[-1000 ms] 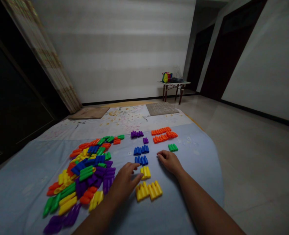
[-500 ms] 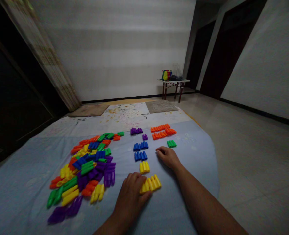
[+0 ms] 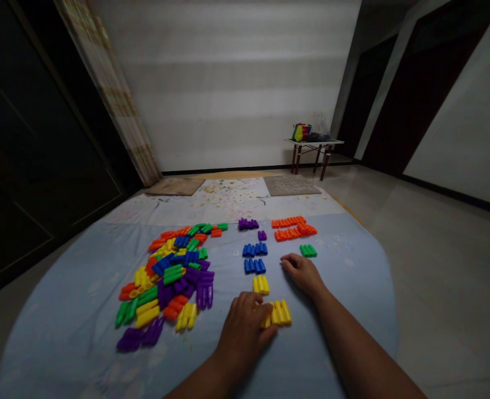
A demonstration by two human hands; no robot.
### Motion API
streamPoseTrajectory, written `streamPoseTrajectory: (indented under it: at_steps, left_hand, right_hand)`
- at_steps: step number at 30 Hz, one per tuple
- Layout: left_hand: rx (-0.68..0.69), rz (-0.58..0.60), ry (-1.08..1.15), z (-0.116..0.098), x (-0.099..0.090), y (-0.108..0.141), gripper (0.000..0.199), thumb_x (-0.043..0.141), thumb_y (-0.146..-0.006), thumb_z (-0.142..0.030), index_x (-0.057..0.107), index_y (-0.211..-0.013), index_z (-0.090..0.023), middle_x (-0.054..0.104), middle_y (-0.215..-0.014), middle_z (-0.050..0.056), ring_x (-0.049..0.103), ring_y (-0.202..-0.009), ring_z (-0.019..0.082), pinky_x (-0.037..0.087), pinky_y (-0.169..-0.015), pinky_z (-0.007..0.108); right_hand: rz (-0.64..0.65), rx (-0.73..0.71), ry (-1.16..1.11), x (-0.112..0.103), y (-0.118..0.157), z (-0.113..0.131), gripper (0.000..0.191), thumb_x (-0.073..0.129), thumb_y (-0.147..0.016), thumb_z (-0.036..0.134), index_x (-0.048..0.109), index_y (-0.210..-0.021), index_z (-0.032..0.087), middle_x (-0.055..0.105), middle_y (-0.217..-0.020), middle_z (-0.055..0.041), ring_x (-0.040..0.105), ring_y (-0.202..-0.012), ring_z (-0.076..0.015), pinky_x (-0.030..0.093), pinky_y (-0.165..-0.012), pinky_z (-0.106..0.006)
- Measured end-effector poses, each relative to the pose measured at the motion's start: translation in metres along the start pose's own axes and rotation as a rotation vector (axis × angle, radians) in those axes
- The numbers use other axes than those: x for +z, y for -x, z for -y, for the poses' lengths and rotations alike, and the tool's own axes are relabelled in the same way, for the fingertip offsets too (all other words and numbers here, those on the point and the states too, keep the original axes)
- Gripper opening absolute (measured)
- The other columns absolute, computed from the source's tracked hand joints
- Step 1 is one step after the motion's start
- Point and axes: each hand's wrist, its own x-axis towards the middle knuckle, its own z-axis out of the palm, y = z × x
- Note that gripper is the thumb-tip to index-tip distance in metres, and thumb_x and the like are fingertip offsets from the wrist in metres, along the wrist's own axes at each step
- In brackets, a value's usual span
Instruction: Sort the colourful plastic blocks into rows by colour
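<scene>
My left hand (image 3: 245,327) has its thumb and fingers round the left end of a row of yellow pieces (image 3: 281,313) near the front of the cloth. My right hand (image 3: 303,272) rests on the cloth with its fingers curled together; whether anything is in them is hidden. Beyond my left hand lies a shorter yellow group (image 3: 261,285). Farther back are two rows of blue pieces (image 3: 255,266), purple pieces (image 3: 248,224), rows of orange pieces (image 3: 288,222) and a small green group (image 3: 308,250).
A large mixed pile of coloured pieces (image 3: 178,277) spreads over the left of the blue cloth (image 3: 74,310). Two flat mats (image 3: 292,185) lie at the far edge. A small table (image 3: 331,142) with a colourful bag stands against the back wall.
The view has shifted, so everything sits farther right in the picture. Both hands keep nearly the same places beside the pieces, my left hand still at the yellow row.
</scene>
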Motion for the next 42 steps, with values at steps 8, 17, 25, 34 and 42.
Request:
streamPoseTrajectory:
  at_steps: [8,17,25,34,42]
  left_hand:
    - [-0.023,-0.01,0.003,0.001,0.003,-0.004,0.026,0.067,-0.068,-0.029,0.062,-0.093,-0.024,0.057,-0.1,0.005,0.048,-0.096,0.022,0.041,-0.085,0.039]
    - [0.001,-0.038,-0.002,0.007,0.004,-0.003,0.024,0.066,-0.068,-0.026,0.062,-0.092,-0.023,0.057,-0.101,0.006,0.049,-0.099,0.022,0.041,-0.085,0.041]
    - [0.005,-0.05,0.034,0.015,0.004,0.004,0.059,0.076,-0.054,-0.032,0.056,-0.109,-0.022,0.056,-0.109,0.008,0.049,-0.103,0.025,0.042,-0.088,0.043]
    - [-0.051,-0.032,0.084,0.024,-0.008,0.013,0.034,0.06,-0.068,-0.02,0.056,-0.101,-0.024,0.056,-0.101,0.004,0.05,-0.097,0.02,0.041,-0.087,0.036]
    - [-0.084,-0.015,0.085,0.021,-0.006,0.01,0.027,0.063,-0.068,-0.023,0.058,-0.095,-0.022,0.057,-0.096,0.003,0.051,-0.093,0.019,0.042,-0.084,0.035]
  right_hand:
    - [0.0,0.0,-0.03,-0.004,0.002,0.006,0.029,0.046,-0.078,0.036,0.066,-0.089,0.02,0.069,-0.084,-0.0038,0.062,-0.076,-0.0169,0.044,-0.07,-0.028]
    - [-0.007,-0.011,-0.037,-0.002,0.001,0.001,0.026,0.047,-0.077,0.034,0.066,-0.088,0.019,0.069,-0.083,-0.004,0.062,-0.076,-0.0165,0.045,-0.071,-0.028]
    - [0.041,-0.013,-0.132,-0.006,0.003,0.005,0.027,0.048,-0.077,0.036,0.066,-0.087,0.017,0.069,-0.081,-0.0044,0.061,-0.073,-0.0157,0.045,-0.066,-0.026]
    - [0.588,0.157,-0.263,-0.024,0.021,0.015,0.025,0.062,-0.066,0.039,0.06,-0.066,0.014,0.06,-0.051,0.0019,0.046,-0.04,-0.0063,0.034,-0.04,-0.017]
    - [0.732,0.135,-0.235,-0.021,0.027,0.019,0.018,0.066,-0.061,0.03,0.064,-0.07,0.014,0.063,-0.059,0.0019,0.048,-0.044,-0.0055,0.035,-0.042,-0.016]
